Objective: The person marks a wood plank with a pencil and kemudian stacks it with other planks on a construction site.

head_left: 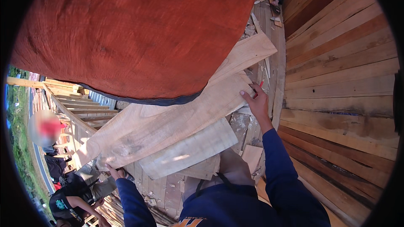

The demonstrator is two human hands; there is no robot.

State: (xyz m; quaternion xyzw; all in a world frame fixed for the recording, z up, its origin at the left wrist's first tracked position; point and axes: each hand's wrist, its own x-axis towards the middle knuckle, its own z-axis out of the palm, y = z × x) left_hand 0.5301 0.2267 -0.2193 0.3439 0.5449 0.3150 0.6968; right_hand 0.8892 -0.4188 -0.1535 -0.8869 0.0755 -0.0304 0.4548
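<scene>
Two hands hold one long pale plank (168, 122) that slants from lower left to upper right across the view. The left hand (112, 170), on a dark blue sleeve, grips the plank's lower end, fingers curled up against its edge. The right hand (256, 101) rests on the plank's upper stretch, fingers spread flat on the wood, while a red pencil (259, 88) pokes out between them; whether it is pinched tightly, I cannot tell.

Under the plank, between the two hands, lies a shorter pale board (189, 149), touching it along one side. Another pale board (248, 52) runs on above the right hand. Right of that hand rises a curved wall of reddish and tan planks (336, 71), laid edge to edge. Above both hands a big rust-red rounded mass (134, 29) with a dark rim fills the upper view. Left of the left hand stands a wooden frame of rungs (80, 109), and below it crouches another person (69, 201) in dark clothes. Wood chips (252, 25) litter the deck beyond the right hand.
</scene>
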